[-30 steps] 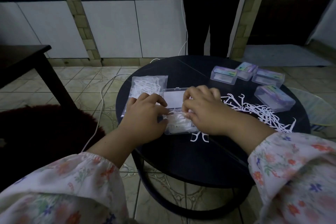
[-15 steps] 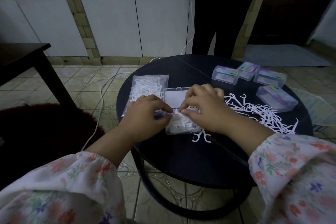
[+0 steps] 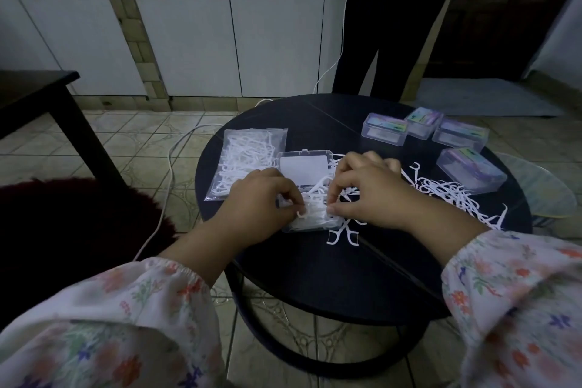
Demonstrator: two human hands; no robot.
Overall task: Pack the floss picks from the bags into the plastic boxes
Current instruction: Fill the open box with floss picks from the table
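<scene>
- Our left hand [image 3: 256, 198] pinches floss picks [image 3: 310, 209] over the open plastic box [image 3: 307, 167] at the middle of the round black bench [image 3: 315, 274].
- Our right hand [image 3: 367, 187] curls its fingers on the same heap, pinching picks at the box's right edge.
- A full bag [image 3: 247, 157] lies just left of the box.
- Loose picks [image 3: 453, 198] spread to the right, near four closed boxes [image 3: 384, 129].
</scene>
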